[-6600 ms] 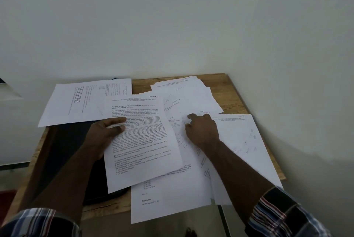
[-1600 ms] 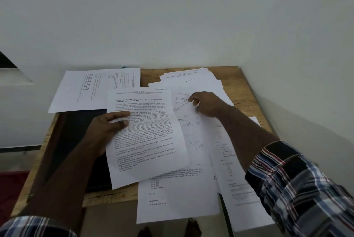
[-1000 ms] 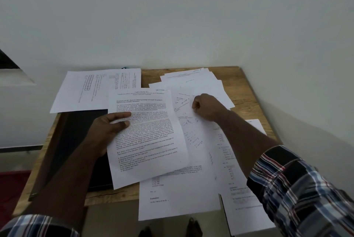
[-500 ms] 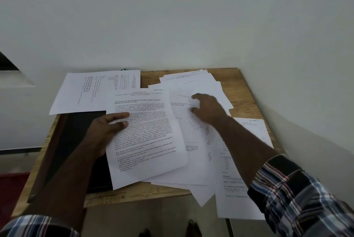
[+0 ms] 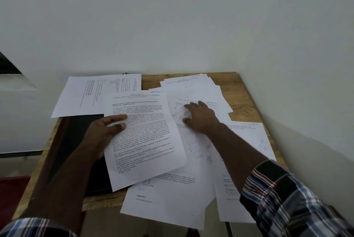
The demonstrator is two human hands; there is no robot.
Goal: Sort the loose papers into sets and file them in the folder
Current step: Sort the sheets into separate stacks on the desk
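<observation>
I see my left hand pinching 1 white printed text sheet over the black flat folder; right of the folder, my right hand presses flat-fingered on loose white papers.

"SECTION-1" is handwritten atop the held sheet

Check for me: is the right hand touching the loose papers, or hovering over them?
Touching. The head view shows the right hand lying flat on the loose papers, fingers spread and pressed against the top sheet, with no gap visible beneath them.
</observation>
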